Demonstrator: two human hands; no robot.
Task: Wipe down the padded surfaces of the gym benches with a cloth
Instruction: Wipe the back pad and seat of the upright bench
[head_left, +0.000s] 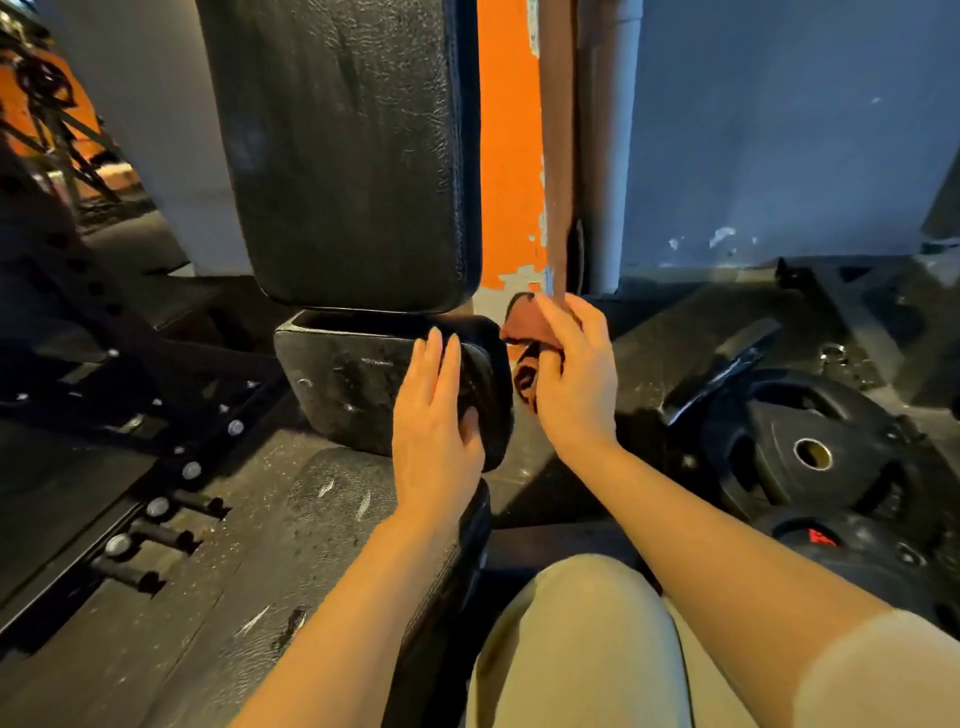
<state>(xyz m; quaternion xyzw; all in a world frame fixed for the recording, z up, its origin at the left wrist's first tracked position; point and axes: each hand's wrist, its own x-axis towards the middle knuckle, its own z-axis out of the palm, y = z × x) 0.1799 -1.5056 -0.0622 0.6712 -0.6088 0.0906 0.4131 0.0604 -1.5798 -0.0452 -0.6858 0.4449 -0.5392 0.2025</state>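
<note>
A single head-worn camera looks forward and down, close over the bench pad (358, 384).

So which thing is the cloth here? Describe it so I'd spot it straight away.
Find the tall black back pad standing upright in the middle, then drop to the seat pad below it. Just right of that, the right hand holds the cloth, a crumpled reddish-brown rag, the only soft reddish thing among black gear.
</note>
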